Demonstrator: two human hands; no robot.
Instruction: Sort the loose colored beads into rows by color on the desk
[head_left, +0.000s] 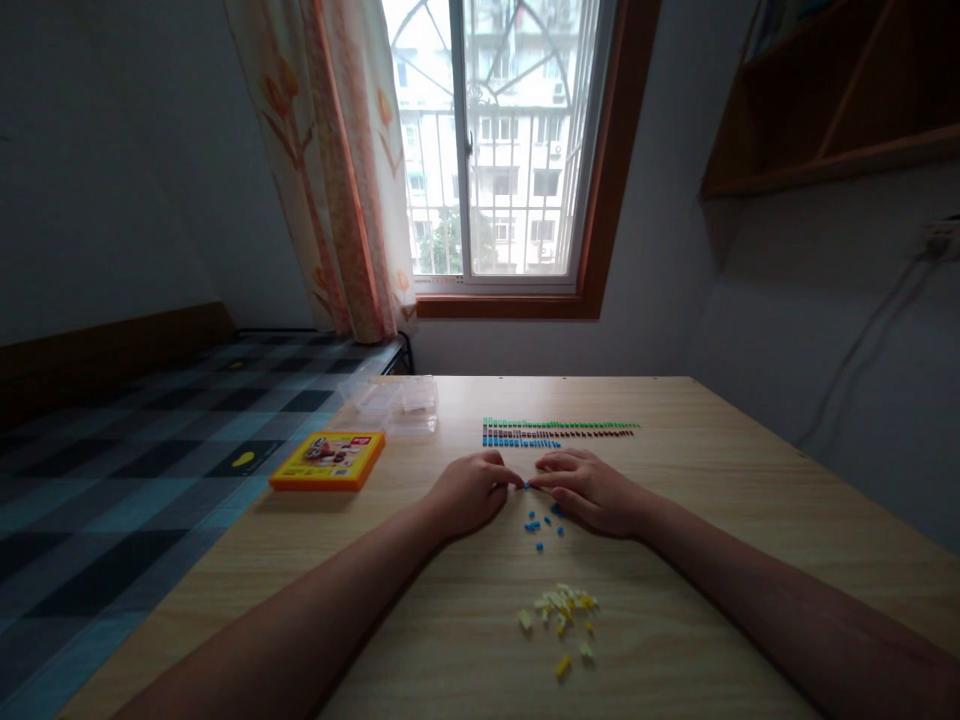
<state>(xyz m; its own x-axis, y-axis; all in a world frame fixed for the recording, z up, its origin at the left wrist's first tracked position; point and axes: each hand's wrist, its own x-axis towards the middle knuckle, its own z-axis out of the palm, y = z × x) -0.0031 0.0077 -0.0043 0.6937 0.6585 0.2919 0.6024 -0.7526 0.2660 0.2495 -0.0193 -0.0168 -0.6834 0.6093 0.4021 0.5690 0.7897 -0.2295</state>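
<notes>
My left hand [471, 490] and my right hand [589, 490] rest on the wooden table [712, 500], fingertips meeting in a pinch on a tiny blue piece [527, 485]. Just below them lie several loose blue pieces [541, 524]. Nearer to me sits a small heap of yellow and pale pieces [559, 610]. Beyond the hands, three sorted rows of small pieces [555, 432] run left to right: green at the back, dark red in the middle, blue at the front.
An orange-yellow box [328, 460] lies at the table's left, with a clear plastic case [394, 402] behind it. A bed with a checked cover [135, 470] stands to the left. Window and curtain behind, wooden shelf on the upper right wall.
</notes>
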